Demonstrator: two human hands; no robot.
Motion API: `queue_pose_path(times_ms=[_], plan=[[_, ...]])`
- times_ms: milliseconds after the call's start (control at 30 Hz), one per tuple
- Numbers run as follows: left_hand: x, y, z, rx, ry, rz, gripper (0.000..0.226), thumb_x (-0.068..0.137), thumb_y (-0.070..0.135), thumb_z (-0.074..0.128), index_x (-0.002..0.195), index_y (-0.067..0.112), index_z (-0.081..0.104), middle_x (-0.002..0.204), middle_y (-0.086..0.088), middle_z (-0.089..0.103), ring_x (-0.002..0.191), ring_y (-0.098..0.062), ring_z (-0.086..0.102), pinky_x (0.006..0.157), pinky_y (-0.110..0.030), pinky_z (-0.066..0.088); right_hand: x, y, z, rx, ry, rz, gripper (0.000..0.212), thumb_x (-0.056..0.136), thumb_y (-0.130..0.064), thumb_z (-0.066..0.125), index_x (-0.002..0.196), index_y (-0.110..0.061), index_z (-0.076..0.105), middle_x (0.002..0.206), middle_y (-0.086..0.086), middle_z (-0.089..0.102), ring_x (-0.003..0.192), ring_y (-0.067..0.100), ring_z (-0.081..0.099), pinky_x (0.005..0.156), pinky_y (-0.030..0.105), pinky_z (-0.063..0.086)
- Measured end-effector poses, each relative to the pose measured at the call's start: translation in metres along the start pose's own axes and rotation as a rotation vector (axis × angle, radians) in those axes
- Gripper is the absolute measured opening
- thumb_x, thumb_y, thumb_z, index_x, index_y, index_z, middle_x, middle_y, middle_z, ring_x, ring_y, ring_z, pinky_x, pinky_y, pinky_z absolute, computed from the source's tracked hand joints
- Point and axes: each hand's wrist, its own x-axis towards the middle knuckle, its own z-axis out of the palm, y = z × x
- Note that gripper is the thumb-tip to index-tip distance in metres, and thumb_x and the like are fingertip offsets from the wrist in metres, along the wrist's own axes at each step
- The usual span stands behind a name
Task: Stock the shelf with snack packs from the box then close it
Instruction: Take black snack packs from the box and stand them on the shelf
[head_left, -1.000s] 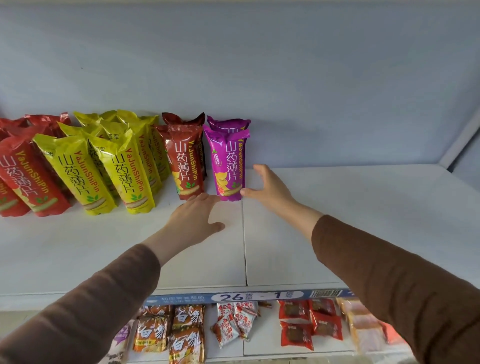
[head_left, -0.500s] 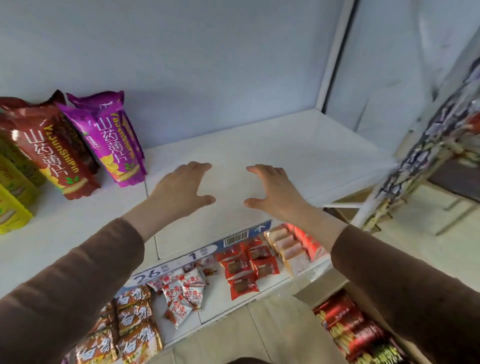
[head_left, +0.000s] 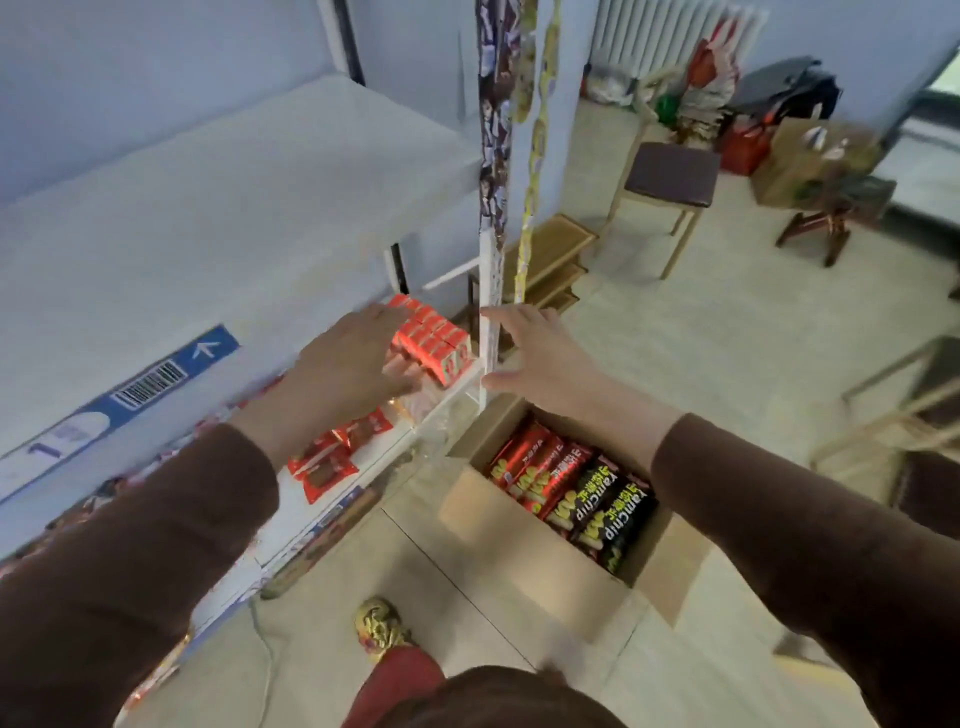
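Both hands are empty and stretched out in front of the person. The left hand (head_left: 348, 364) has its fingers spread open, palm down, and it hangs in front of the right end of the white shelf (head_left: 223, 208). It is just beside some small red packs (head_left: 431, 338) on the lower level, and whether it touches them is hard to tell. The right hand (head_left: 540, 358) is open too, fingers spread apart, holding nothing. It sits near the white post (head_left: 488, 322) at the shelf's right corner and above the far edge of the box. The brown cardboard box (head_left: 519, 561) stands open on the floor, to the right of the shelf and just below the right arm. Inside it lie long snack packs (head_left: 571, 488), red ones to the left and black ones to the right, packed side by side. The top shelf board is bare here, with a blue label strip (head_left: 156, 374) along its near edge. Far off to the right stands a stool with a dark seat (head_left: 670, 171). A gold-patterned shoe (head_left: 379, 626) shows on the floor near the bottom. Both sleeves are brown.
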Motion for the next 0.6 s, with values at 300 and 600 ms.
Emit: queue_pose_path(times_ms=[300, 600], plan=[[0.05, 0.084, 0.097, -0.034, -0.254, 0.062, 0.09, 0.086, 0.047, 0.072, 0.158, 0.027, 0.022, 0.163, -0.002, 0.027, 0.147, -0.023, 0.029, 0.115, -0.04, 0.031, -0.056, 0.133, 0.008, 0.042, -0.096, 0.248, 0.076, 0.086, -0.035, 0.072, 0.152, -0.033, 0.033, 0.149, 0.001, 0.042, 0.132, 0.027, 0.032, 0.105, 0.041, 0.035], [0.127, 0.123, 0.182, -0.094, -0.387, 0.085, 0.088, 0.085, 0.048, 0.071, 0.156, 0.026, 0.023, 0.148, -0.007, 0.044, 0.126, -0.025, 0.049, 0.089, -0.035, 0.045, -0.055, 0.23, 0.044, 0.075, -0.179, 0.507, 0.077, 0.088, -0.037, 0.072, 0.153, -0.026, 0.033, 0.15, 0.005, 0.044, 0.137, 0.029, 0.039, 0.098, 0.038, 0.035]])
